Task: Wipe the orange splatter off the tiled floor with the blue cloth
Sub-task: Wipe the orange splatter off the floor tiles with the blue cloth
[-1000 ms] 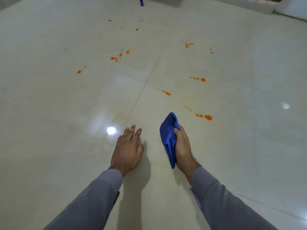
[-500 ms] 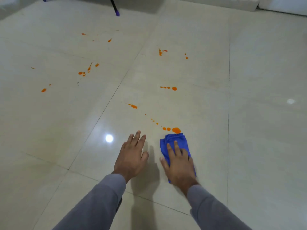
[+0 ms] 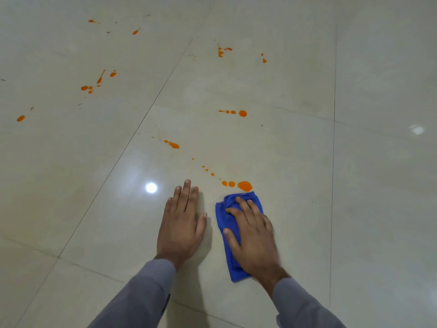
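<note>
A blue cloth (image 3: 228,221) lies flat on the glossy cream tiled floor (image 3: 307,185). My right hand (image 3: 254,235) presses down on it with fingers spread and straight. The cloth's far edge sits just short of the nearest orange blob (image 3: 244,185), which ends a trail of small drops running up to the left. My left hand (image 3: 181,223) rests flat on the bare tile beside the cloth, fingers straight. More orange splatter lies farther out: a smear (image 3: 172,144), a dotted line (image 3: 242,113), and spots at the far left (image 3: 99,79) and far middle (image 3: 221,52).
Dark grout lines cross the floor, one diagonal (image 3: 142,121) at the left and one vertical (image 3: 334,114) at the right. Bright lamp reflections show on the tiles (image 3: 151,187).
My right hand has laid the cloth down from held upright to flat on the floor and pressed on it. The view has come closer to the floor. My left hand stays planted.
</note>
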